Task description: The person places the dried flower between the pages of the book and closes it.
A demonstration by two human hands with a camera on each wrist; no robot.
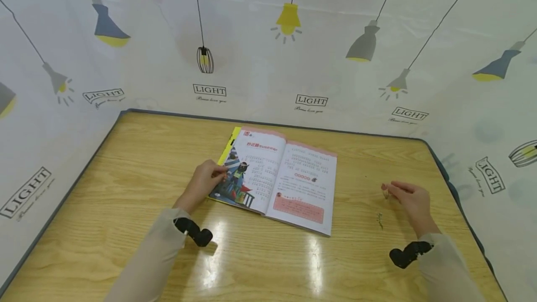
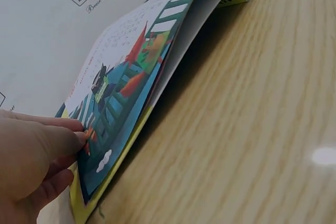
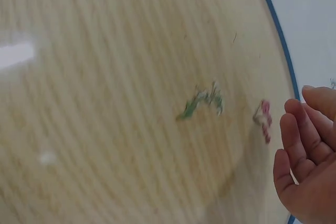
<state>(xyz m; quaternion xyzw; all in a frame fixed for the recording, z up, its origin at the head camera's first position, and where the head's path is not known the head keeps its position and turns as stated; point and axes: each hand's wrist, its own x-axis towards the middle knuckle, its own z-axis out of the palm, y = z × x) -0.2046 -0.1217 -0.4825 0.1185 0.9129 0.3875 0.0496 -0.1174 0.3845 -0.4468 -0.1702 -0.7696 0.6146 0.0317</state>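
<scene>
An open book (image 1: 302,176) with printed pages lies at the middle of the table. My left hand (image 1: 203,178) is at its left edge, over the picture on the left page. In the left wrist view, the thumb and fingers (image 2: 63,140) pinch that edge, beside the yellow cover. To the right, my right hand (image 1: 411,199) hovers with loosely bent fingers. A small pink dried-flower sprig (image 3: 266,120) shows just off its fingertips in the right wrist view, with a gap between. Nearer to me lies a small green sprig (image 3: 202,100).
The wooden table (image 1: 138,171) has a dark blue edge trim. Behind it and at both sides hangs a white sheet (image 1: 251,59) printed with lamps. Each wrist wears a black camera, one on the left (image 1: 195,232) and one on the right (image 1: 409,253).
</scene>
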